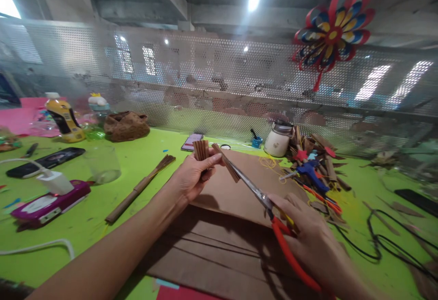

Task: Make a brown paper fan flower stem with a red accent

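My left hand (193, 174) grips a fringed strip of brown cardboard (200, 149), its fingers closed round it. From those fingertips a second slatted piece of cardboard (227, 165) slants down to the right. The blades of the scissors (251, 188) lie against this piece; whether they are cutting into it I cannot tell. My right hand (304, 231) is wrapped round the red handles. Under both hands lies a large sheet of brown cardboard (219, 199). Left of my left hand rests a rolled cardboard stick with a split, brush-like end (137, 192).
A purple power strip (51, 204), a clear cup (102, 167) and a yellow bottle (65, 117) stand at left. A glass jar (278, 140), cardboard scraps, a blue glue gun (313, 174) and a black cable (374, 236) are at right. Perforated metal panels (212, 76) stand behind.
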{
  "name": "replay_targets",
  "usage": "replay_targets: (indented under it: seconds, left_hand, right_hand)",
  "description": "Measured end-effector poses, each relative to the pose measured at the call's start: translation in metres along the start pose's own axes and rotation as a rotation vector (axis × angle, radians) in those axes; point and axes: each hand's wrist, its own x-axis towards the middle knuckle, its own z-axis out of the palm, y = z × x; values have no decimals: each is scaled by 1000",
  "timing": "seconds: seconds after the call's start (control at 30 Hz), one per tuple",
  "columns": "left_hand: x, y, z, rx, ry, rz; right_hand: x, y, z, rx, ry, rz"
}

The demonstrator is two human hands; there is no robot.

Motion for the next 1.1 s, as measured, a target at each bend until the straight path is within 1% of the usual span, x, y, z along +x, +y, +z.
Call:
replay_targets:
  seconds: [0.23,0.43,0.63,0.9,1.1]
  left_hand:
    - [0,-1,-3,4,-29,-8]
    - [-3,-5,0,11,-31,17]
    - [-4,-6,0,10,-53,10]
    - [-3,-2,-1,-27,-31,14]
    - [-3,-1,0,-31,-38,23]
  right_hand:
    - [0,-1,1,-7,-4,12]
    - [1,0,3,-5,-4,-4]
    - [2,0,2,-15,15,-10]
    - [2,-2,1,-11,21,-23]
    - [1,0,1,-50,41,-63]
